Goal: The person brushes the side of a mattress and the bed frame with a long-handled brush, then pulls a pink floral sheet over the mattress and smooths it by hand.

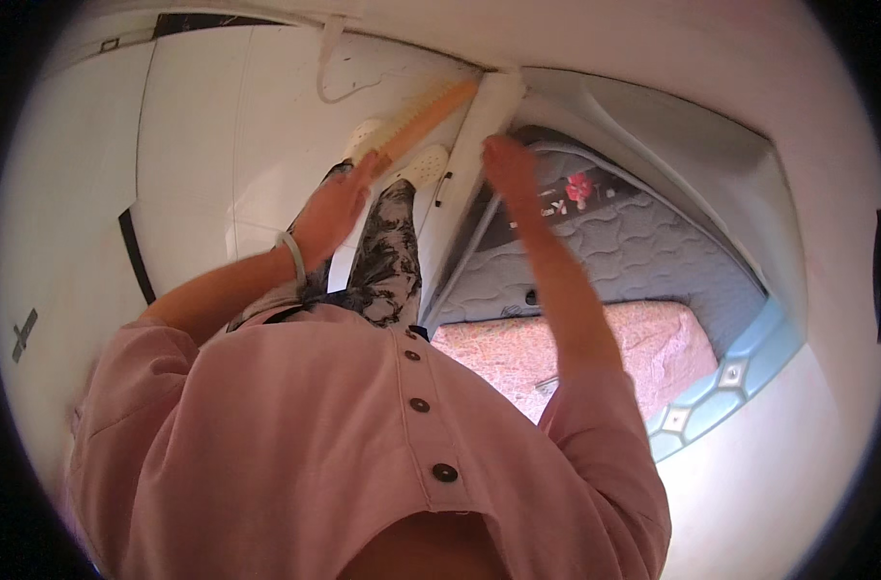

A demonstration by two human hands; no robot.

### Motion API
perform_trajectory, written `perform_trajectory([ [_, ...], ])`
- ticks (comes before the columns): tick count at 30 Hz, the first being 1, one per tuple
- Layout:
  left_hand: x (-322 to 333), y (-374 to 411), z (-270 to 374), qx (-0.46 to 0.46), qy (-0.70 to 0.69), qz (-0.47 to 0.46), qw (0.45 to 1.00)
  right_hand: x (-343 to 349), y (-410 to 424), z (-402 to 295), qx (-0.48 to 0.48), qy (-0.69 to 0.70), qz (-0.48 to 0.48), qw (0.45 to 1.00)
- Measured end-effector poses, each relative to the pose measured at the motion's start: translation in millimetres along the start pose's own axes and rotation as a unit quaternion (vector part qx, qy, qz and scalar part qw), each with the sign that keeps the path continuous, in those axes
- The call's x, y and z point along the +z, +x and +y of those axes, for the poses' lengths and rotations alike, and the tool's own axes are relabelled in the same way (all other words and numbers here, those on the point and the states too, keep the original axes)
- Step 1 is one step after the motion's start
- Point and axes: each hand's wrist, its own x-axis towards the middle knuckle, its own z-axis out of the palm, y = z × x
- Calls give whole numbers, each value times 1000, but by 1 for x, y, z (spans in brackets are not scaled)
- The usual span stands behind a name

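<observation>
In my left hand [337, 206] is the near end of a long orange brush [436, 116], blurred, with pale bristles along its left side. The brush slants up and right over the white floor, above my cream clogs [427, 167]. My right hand [511, 168] is curled above the corner of a grey quilted mattress [585, 246], beside the pale bed rail [469, 152]. Blur hides whether its fingers grip anything there. A dark printed band with a pink flower [578, 190] crosses that end of the mattress.
A pink patterned cloth [650, 341] lies folded on the mattress near me. The blue padded headboard [763, 348] curves along the right. A white cable [324, 72] trails on the floor at the far wall. White cabinet doors [78, 188] stand at the left.
</observation>
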Motion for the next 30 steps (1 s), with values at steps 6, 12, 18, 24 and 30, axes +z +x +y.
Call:
perform_trajectory([
  [6,61,-17,65,37,40,-120,991,-43,-89,-169,335,579,140,730],
  [12,30,-6,91,242,-88,-125,958,-60,-79,-119,431,602,266,617],
  [18,-7,-22,26,143,-22,-161,976,-47,-10,-46,435,662,419,443],
  [24,-20,-37,-25,94,-5,-150,984,-55,-1,-46,479,626,367,494],
  [30,-3,-36,-47,170,-2,-147,974,-116,-59,-70,426,712,288,478],
])
